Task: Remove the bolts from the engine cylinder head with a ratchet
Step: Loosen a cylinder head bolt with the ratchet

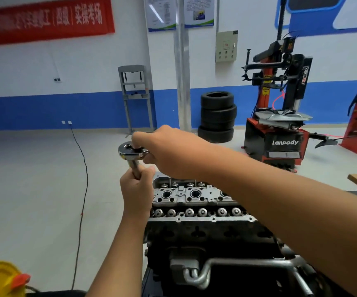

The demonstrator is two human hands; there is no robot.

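A person works over an engine cylinder head (194,202) in a training workshop, both bare hands on a ratchet (130,154) held above the head's far left corner. The left hand (138,189) is wrapped around the shaft below the ratchet's round chrome head, fingers curled tight on it. The right hand (169,151) reaches across from the right, its fingertips closed on the ratchet at the joint between head and handle; the handle itself is hidden under that hand.

The shaft runs down behind the left hand toward the corner of the cylinder head, so whether its lower end sits on a bolt cannot be told. Along the near edge a row of round metal fittings (202,211) is in place, and open round wells (195,193) show down the middle. Which of these, if any, are the bolts to come out is not clear, and no loose bolts lie in sight.

By this view the job looks early or midway: the tool is up and gripped, with most of the head yet to be worked. Stacked tyres (217,116) and a red tyre machine (280,116) stand behind.
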